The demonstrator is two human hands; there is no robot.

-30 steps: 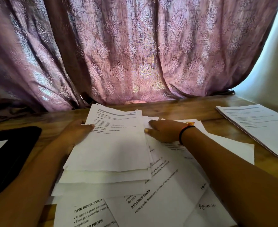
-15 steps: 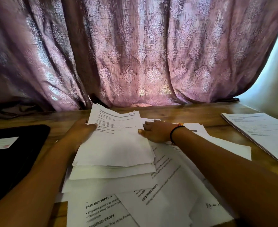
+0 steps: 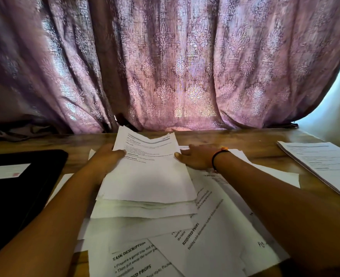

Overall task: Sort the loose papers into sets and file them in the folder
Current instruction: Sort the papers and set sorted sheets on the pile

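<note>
A small stack of printed sheets (image 3: 148,176) lies in the middle of the wooden table, its far end lifted. My left hand (image 3: 106,159) grips the stack's left edge, thumb on top. My right hand (image 3: 198,156), with a black and orange wristband, lies flat on the papers at the stack's right edge, fingers straight. More loose printed sheets (image 3: 211,242) spread out under and in front of the stack, overlapping at angles. A black folder (image 3: 19,194) with a white label lies at the left.
A separate set of printed pages (image 3: 325,166) lies at the right end of the table (image 3: 255,142). A mauve patterned curtain (image 3: 165,66) hangs along the table's far edge. A pale wall shows at the far right.
The stack's far end has risen off the table in my left hand. My right hand has stayed beside its right edge. The camera has tilted up a little.
</note>
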